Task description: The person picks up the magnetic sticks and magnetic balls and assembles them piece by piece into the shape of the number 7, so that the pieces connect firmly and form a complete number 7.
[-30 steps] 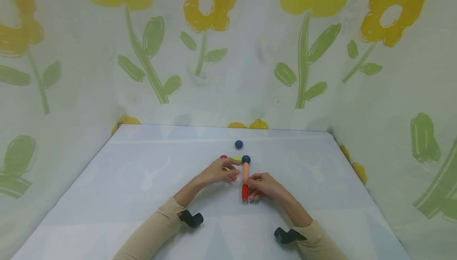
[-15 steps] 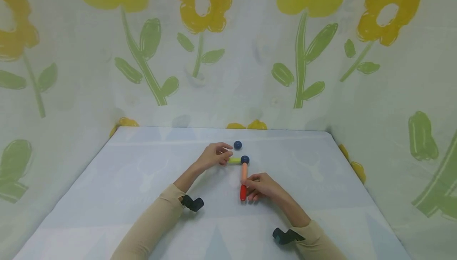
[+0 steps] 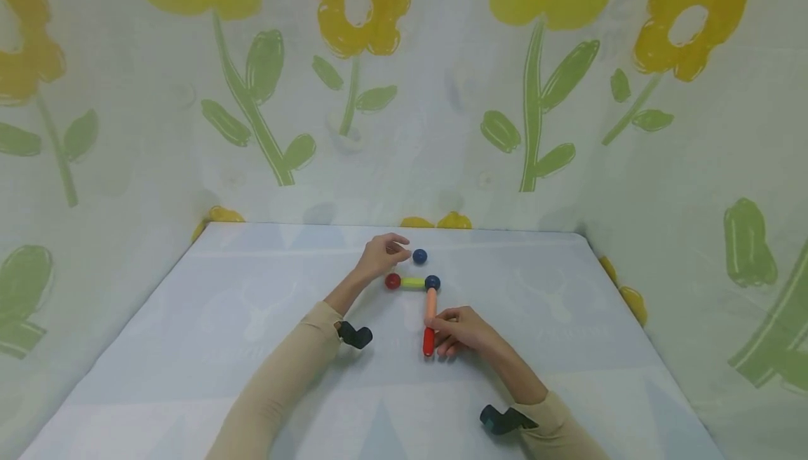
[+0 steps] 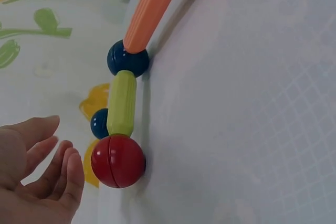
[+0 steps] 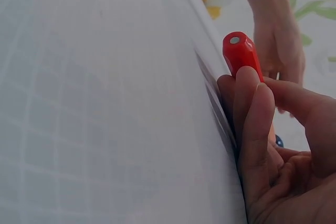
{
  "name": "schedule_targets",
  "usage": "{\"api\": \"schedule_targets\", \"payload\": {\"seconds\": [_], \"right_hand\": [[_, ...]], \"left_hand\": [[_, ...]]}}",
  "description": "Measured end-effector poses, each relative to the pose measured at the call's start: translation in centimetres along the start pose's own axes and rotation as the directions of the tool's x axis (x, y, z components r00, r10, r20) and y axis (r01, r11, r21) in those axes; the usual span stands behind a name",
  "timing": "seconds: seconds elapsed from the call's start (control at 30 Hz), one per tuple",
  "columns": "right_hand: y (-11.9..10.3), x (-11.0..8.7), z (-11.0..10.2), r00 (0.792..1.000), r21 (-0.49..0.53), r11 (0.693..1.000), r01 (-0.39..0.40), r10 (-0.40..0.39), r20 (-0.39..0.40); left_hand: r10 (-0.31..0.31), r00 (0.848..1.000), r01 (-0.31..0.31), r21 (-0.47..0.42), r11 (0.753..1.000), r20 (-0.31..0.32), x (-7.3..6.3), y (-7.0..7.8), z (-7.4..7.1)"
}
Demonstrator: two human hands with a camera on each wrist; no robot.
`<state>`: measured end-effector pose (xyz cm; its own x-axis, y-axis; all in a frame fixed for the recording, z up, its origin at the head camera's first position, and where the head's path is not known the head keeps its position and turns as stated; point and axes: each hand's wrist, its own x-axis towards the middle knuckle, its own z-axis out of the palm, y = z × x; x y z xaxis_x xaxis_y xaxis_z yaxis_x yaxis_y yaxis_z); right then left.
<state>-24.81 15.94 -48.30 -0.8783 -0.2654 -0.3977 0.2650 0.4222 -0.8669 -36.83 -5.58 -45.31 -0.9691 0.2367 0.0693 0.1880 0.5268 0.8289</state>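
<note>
In the head view my right hand [image 3: 463, 329] pinches a red magnetic rod [image 3: 428, 342] where it meets an orange rod [image 3: 432, 301]. The right wrist view shows the red rod's end [image 5: 239, 48] with a silvery disc, thumb and fingers around its shaft. A blue ball [image 4: 127, 59] joins the orange rod to a short yellow-green rod [image 4: 122, 103], which ends in a red ball [image 4: 118, 161]. My left hand [image 3: 383, 255], fingers loosely bent and holding nothing, hovers just left of a loose blue ball [image 3: 419, 256], apart from it.
All the pieces lie on a pale patterned table [image 3: 303, 376]. A flower-printed cloth [image 3: 435, 130] rises behind the table's back edge and at both sides.
My left hand has moved off the red ball, going up and away towards the loose blue ball, so the red ball shows again. My right hand has kept its grip nearly still.
</note>
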Motion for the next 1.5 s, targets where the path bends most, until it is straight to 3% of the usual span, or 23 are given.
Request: {"api": "schedule_targets", "payload": {"seconds": [0.27, 0.67, 1.5], "right_hand": [[0.1, 0.2, -0.1, 1.0, -0.001, 1.0, 0.001, -0.001, -0.006], [0.1, 0.1, -0.2, 1.0, -0.005, 1.0, 0.002, -0.002, -0.028], [-0.2, 0.0, 0.1, 1.0, -0.008, 1.0, -0.009, 0.009, -0.029]], "left_hand": [[-0.057, 0.997, 0.056, 0.026, 0.998, 0.054, 1.6, 0.1, 0.9], [-0.143, 0.985, 0.14, 0.038, 0.989, 0.099, 2.8, -0.1, 1.9], [-0.1, 0.982, 0.077, 0.142, 0.987, 0.163, 3.0, 0.0, 2.5]]}}
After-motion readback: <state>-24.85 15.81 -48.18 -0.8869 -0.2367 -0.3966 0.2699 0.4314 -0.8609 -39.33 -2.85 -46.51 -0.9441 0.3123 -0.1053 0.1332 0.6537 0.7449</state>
